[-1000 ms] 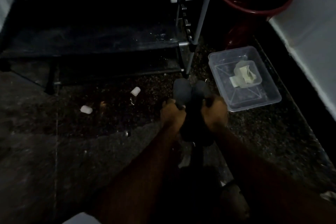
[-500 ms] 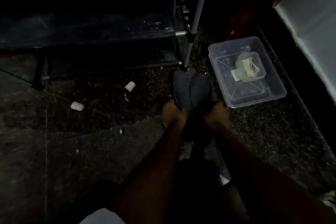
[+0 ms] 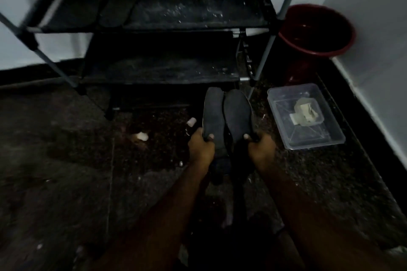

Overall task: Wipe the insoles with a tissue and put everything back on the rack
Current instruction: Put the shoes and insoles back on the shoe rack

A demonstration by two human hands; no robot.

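Note:
Two dark grey insoles are held side by side above the floor, toes pointing at the black shoe rack (image 3: 167, 72). My left hand (image 3: 201, 146) grips the left insole (image 3: 212, 112) at its heel end, thumb on top. My right hand (image 3: 261, 149) grips the right insole (image 3: 237, 114) the same way. The heel ends hang down between my wrists, partly hidden in shadow. A pair of dark slippers (image 3: 110, 0) lies on the rack's upper shelf at the left.
A clear plastic box (image 3: 330, 138) holding crumpled tissue (image 3: 307, 112) sits on the speckled floor to the right. A red bucket (image 3: 317, 31) stands in the corner by the white wall. Small white scraps (image 3: 191, 122) lie on the floor left of the insoles.
The view has tilted up, so the rack's upper shelf and the slippers now show. Both hands have carried the insoles forward, closer to the rack's lowest tier.

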